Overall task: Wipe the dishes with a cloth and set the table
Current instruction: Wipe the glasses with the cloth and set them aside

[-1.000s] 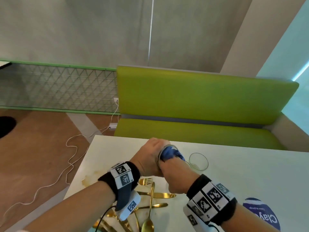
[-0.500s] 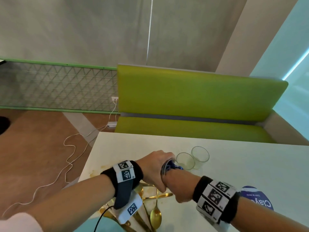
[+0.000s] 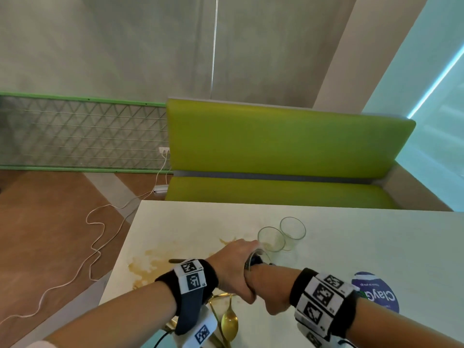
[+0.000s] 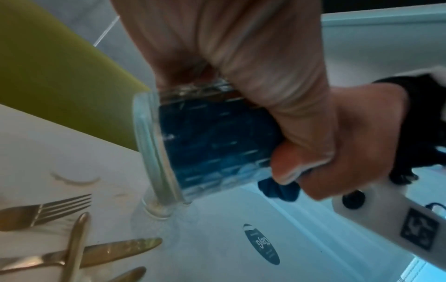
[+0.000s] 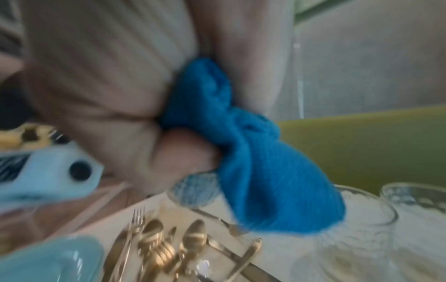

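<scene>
My left hand grips a clear glass on its side above the white table. A blue cloth fills the inside of that glass. My right hand holds the cloth bunched in its fingers and pushes it in through the mouth. In the head view only the rim and a bit of cloth show between the two hands. Two more clear glasses stand upright just beyond the hands.
Gold cutlery lies in a loose heap under my wrists, next to a pale blue dish. A brownish spill stains the table near its left edge. A round blue sticker sits to the right. A green bench stands behind the table.
Both hands have sunk lower and closer to the table with the glass and cloth. A second standing glass has come out from behind them.
</scene>
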A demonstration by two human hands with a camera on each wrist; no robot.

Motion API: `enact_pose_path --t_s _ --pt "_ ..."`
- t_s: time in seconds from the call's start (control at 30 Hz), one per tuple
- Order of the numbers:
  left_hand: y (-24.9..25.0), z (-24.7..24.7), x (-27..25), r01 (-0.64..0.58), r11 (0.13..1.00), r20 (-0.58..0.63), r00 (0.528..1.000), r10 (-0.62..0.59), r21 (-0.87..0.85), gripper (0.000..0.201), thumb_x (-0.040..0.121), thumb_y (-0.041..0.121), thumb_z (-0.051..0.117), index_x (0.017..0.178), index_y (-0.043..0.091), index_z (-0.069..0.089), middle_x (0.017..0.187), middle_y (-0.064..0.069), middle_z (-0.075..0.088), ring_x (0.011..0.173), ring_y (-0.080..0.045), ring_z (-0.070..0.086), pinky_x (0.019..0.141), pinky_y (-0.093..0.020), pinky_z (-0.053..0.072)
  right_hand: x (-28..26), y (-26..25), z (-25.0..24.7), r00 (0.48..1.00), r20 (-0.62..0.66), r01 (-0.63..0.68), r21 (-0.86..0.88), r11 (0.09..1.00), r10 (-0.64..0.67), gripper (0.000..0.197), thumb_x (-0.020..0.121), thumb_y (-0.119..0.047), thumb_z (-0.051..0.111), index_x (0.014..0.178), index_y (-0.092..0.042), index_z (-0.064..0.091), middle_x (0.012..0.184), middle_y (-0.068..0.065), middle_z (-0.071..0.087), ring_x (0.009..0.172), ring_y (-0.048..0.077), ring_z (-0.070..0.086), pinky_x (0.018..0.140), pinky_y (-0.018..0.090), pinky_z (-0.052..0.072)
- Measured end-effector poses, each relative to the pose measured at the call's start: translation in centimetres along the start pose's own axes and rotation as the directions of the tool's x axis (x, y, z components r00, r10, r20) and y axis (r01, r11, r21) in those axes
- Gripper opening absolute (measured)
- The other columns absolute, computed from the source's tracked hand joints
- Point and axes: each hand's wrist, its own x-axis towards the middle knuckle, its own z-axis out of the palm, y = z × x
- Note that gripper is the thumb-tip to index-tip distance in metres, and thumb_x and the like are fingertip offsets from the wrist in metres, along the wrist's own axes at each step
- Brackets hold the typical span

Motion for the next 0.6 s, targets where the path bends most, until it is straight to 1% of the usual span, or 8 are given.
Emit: enact_pose_path --t_s 0.1,0.2,0.27,0.33,0.4,0.43,0.5,0.6 --pt "-0.5 -0.1 0.0 0.021 0.994 0.042 0.999 -0.017 -0.111 0.069 0.053 0.017 0.083 0.114 0.021 0.05 0.102 0.004 0.057 0.094 -0.015 0.055 0.084 -0.031 0.05 -0.2 0.3 0.5 0.99 -0.127 0.031 -0.241 0.97 -0.063 0.039 0.081 0.006 0.055 0.119 -0.002 0.054 0.122 0.014 0.057 0.11 0.032 0.054 0.087 0.037 0.044" --pt "-1.6 -0.4 0.3 0.089 0.967 -0.03 0.995 -0.099 -0.237 0.068 0.049 0.021 0.08 0.11 0.024 0.051 0.1 0.003 0.063 0.092 -0.016 0.061 0.081 -0.03 0.053 0.0 2.0 1.1 0.876 -0.445 0.001 -0.384 0.923 -0.186 0.03 0.064 -0.002 0.063 0.087 -0.021 0.068 0.083 -0.003 0.069 0.085 0.017 0.062 0.097 0.036 0.033" --pt "-2.6 -0.7 0.2 0.129 0.942 -0.135 0.975 -0.178 -0.311 0.069 0.046 0.027 0.078 0.108 0.028 0.048 0.1 0.006 0.061 0.092 -0.014 0.06 0.078 -0.024 0.05 0.0 3.3 1.8 0.689 -0.718 -0.081 -0.217 0.973 -0.103 0.04 0.059 -0.001 0.053 0.086 -0.027 0.069 0.076 -0.01 0.065 0.083 0.012 0.053 0.097 0.03 0.03" --pt "-3.7 -0.8 -0.1 0.138 0.912 -0.233 0.942 -0.241 -0.386 0.076 0.046 0.028 0.081 0.112 0.032 0.043 0.106 0.007 0.059 0.101 -0.013 0.057 0.082 -0.016 0.046 -0.2 4.2 2.4 0.553 -0.797 -0.032 0.271 0.962 0.243 0.055 0.065 0.012 0.046 0.105 -0.02 0.065 0.087 -0.005 0.064 0.09 0.016 0.052 0.088 0.021 0.035" --pt "-4.2 -0.8 -0.5 0.09 0.889 -0.309 0.918 -0.249 -0.448 0.079 0.048 0.025 0.086 0.113 0.035 0.042 0.109 0.01 0.06 0.106 -0.01 0.056 0.084 -0.006 0.041 -0.3 5.2 2.5 0.577 -0.549 0.012 0.746 0.666 0.605 0.043 0.076 0.009 0.045 0.108 -0.015 0.06 0.086 0.0 0.059 0.085 0.02 0.055 0.067 0.018 0.039" --pt "-4.0 -0.8 -0.7 0.056 0.884 -0.337 0.912 -0.234 -0.464 0.079 0.047 0.026 0.086 0.111 0.039 0.042 0.108 0.014 0.06 0.106 -0.007 0.056 0.084 -0.001 0.038 -0.2 5.6 2.6 0.646 -0.396 0.081 0.886 0.457 0.652 0.034 0.078 0.006 0.046 0.103 -0.012 0.06 0.081 0.002 0.058 0.077 0.019 0.056 0.059 0.02 0.04" --pt "-3.1 -0.6 -0.6 -0.009 0.879 -0.378 0.905 -0.196 -0.477 0.076 0.043 0.033 0.083 0.108 0.042 0.044 0.109 0.02 0.058 0.105 0.001 0.057 0.085 0.001 0.039 0.3 5.8 2.9 0.778 -0.23 0.209 0.972 0.105 0.584 0.025 0.07 0.007 0.048 0.086 -0.008 0.059 0.068 0.007 0.052 0.057 0.013 0.053 0.045 0.019 0.036" --pt "-2.3 0.2 -0.1 -0.121 0.848 -0.449 0.881 -0.147 -0.515 0.076 0.043 0.031 0.082 0.11 0.036 0.047 0.109 0.017 0.062 0.103 0.001 0.06 0.091 -0.016 0.048 0.9 5.2 2.7 0.869 -0.235 0.315 0.941 -0.12 0.436 0.05 0.057 0.007 0.047 0.1 -0.013 0.061 0.072 0.015 0.058 0.059 0.019 0.054 0.049 0.023 0.037"
